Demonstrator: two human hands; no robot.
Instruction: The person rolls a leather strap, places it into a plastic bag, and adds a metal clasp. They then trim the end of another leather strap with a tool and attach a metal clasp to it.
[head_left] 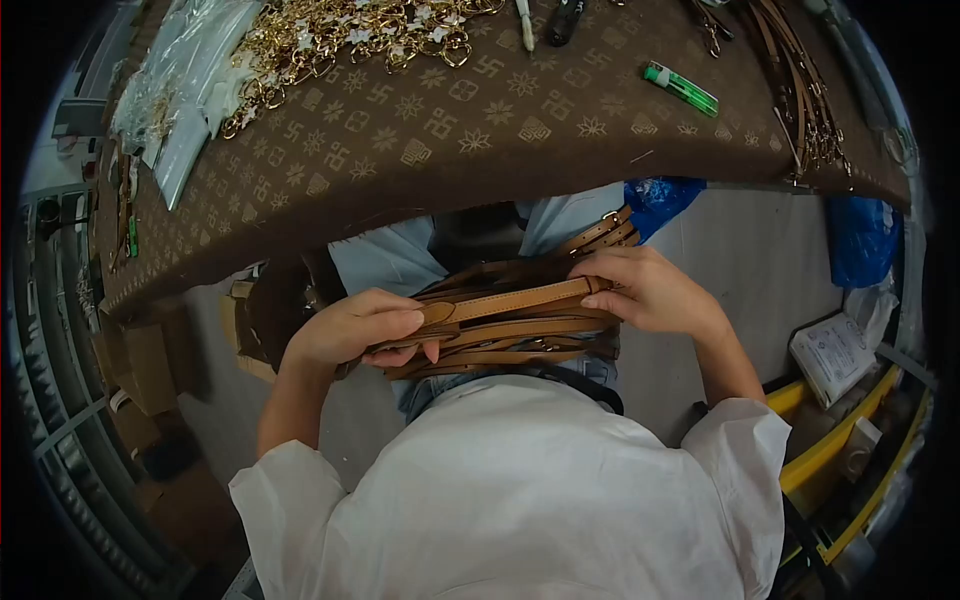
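Note:
A tan leather strap [510,300] with pale stitching is stretched across my lap between both hands. My left hand [362,325] is closed round its left end, thumb on top. Near the other end, my right hand [640,287] pinches the strap between thumb and fingers. Beneath it, more tan straps [510,333] lie in a bundle across my thighs. A strap with punched holes and a gold buckle [612,217] rests by my right knee, above my right hand.
The table under a brown patterned cloth [440,130] stands in front, bearing gold chains [350,30], plastic bags [190,70], a green cutter [682,88] and hanging straps [800,90]. Blue bags [862,240] and a yellow bin [840,455] are at right; cardboard boxes [140,365] at left.

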